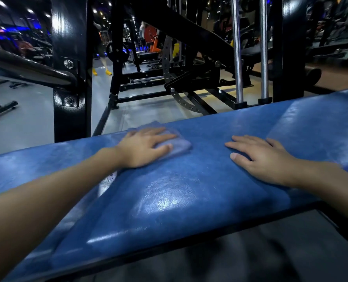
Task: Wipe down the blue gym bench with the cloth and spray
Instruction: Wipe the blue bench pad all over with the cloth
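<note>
Cloth [180,147] lies under L hand [142,148] fingers [160,137], spread flat on bench [169,196]; R hand [264,157] flat, empty.

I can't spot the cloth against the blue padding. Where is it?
The cloth lies flat on the bench near its far edge, left of centre in the head view, pressed under the left hand.

Long blue bench [169,200], shiny on top. Folded blue cloth [180,146] lying flat on it, under the fingers of the left hand [140,147] and poking out past the fingertips. Right hand [264,159] flat on the bare pad, fingers spread, well apart from the cloth. Tiny wet drops [109,181] back by the left wrist.
</note>
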